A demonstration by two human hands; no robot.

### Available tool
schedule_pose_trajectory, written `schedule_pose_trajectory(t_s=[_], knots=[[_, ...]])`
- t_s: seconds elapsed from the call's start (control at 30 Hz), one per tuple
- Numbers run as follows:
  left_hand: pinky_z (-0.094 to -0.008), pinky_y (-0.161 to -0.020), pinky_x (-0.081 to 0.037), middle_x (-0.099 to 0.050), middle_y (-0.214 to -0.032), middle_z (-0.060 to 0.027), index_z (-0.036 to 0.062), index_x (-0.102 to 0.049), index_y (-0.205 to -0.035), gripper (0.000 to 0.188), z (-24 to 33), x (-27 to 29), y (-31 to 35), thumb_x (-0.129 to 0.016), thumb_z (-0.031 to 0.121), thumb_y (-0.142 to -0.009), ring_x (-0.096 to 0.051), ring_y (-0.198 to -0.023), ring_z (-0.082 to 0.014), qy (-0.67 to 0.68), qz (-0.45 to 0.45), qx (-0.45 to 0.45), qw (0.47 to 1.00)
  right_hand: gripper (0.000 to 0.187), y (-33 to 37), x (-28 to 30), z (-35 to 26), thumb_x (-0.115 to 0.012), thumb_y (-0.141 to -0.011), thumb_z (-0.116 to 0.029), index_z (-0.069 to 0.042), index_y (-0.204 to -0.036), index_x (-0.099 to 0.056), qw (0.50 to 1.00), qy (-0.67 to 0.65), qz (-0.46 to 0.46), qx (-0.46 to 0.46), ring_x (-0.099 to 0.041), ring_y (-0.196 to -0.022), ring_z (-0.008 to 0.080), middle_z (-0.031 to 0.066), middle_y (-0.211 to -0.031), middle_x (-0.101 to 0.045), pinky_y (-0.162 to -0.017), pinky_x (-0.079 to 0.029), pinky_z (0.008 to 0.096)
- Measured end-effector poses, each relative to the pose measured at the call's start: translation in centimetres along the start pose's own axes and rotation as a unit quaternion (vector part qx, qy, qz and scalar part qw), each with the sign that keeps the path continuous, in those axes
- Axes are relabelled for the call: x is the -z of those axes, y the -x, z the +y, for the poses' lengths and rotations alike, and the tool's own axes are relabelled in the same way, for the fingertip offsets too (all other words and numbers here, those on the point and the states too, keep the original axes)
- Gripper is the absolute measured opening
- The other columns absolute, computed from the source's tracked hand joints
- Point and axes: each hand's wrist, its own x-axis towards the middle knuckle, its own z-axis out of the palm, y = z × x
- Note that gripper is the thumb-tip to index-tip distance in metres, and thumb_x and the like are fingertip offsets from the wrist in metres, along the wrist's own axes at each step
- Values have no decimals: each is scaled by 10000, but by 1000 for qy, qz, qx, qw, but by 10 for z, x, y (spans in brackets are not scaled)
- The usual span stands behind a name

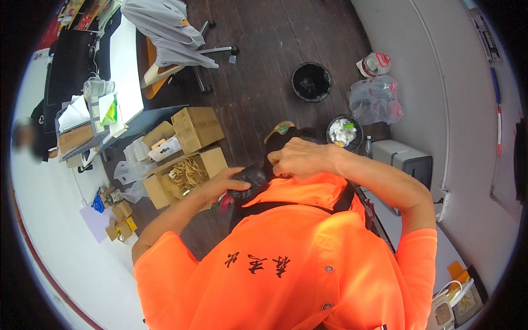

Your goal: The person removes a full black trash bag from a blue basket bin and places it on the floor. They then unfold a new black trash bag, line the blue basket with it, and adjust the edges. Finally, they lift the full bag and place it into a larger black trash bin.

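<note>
In front of my orange shirt, my left hand (223, 186) is closed around a shiny black bundle (253, 182) that looks like rolled plastic bags, its thumb lying on top. A little right of it, my right hand (300, 158) has its fingers curled in tightly beside the bundle's far end. What they pinch, if anything, is hidden from view. Dark clothing and a shoe (280, 130) show just beyond the right hand. A bit of pink (224, 202) peeks out below the left hand.
Ahead stand a black bin (311, 82) and a bin of white waste (345, 132). Clear bottles (377, 99) sit by the right wall, near a grey box-shaped appliance (404, 159). Left are cardboard boxes (198, 129), a draped chair (168, 33) and a desk (125, 66), with another person (38, 132) beyond.
</note>
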Motion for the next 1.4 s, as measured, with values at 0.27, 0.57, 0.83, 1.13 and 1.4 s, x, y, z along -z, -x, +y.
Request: schedule_pose_trajectory(t_s=[0.27,0.57,0.83,1.13,1.4], knots=[[-209,-488,-378,-555,-755,24,14,-609,-976,262,41,-26,-11,-650,142,-752,-491,-624,-53,-251,-68,-42,965,162,-17,-8,3,-612,-632,7,-43,-778,-661,955,-74,287,7,-595,-654,282,69,-838,-560,-548,-458,389],[-231,-415,-393,-575,-700,-63,-33,-543,-986,254,31,-53,-19,-641,107,-799,-533,-481,-133,6,62,-3,998,237,-4,-46,-4,-624,-681,-23,-102,-892,-697,924,-66,364,-92,-595,-663,276,75,-843,-540,-579,-484,373],[-273,-498,-458,-646,-682,-61,-22,-695,-925,386,42,-38,-10,-797,277,-702,-617,-584,-136,-551,242,-185,777,214,75,-23,3,-619,-829,-68,-12,-1033,-648,702,-377,538,-276,-498,-638,72,-17,-804,-575,-590,-424,240],[-228,-557,-439,-676,-884,-27,27,-690,-1000,241,155,-103,-65,-695,110,-773,-552,-615,-57,-414,35,-406,814,268,148,27,-12,-543,-902,-137,59,-1069,-615,506,-620,599,-31,-542,-669,143,81,-849,-621,-627,-435,236],[-241,-381,-385,-609,-658,-41,29,-628,-852,153,161,-216,-114,-705,154,-809,-521,-451,-92,-143,-134,-196,961,528,174,75,-20,-570,-910,-355,-28,-1308,-454,559,-429,708,-34,-562,-1085,223,119,-1209,-563,-865,-462,327]])
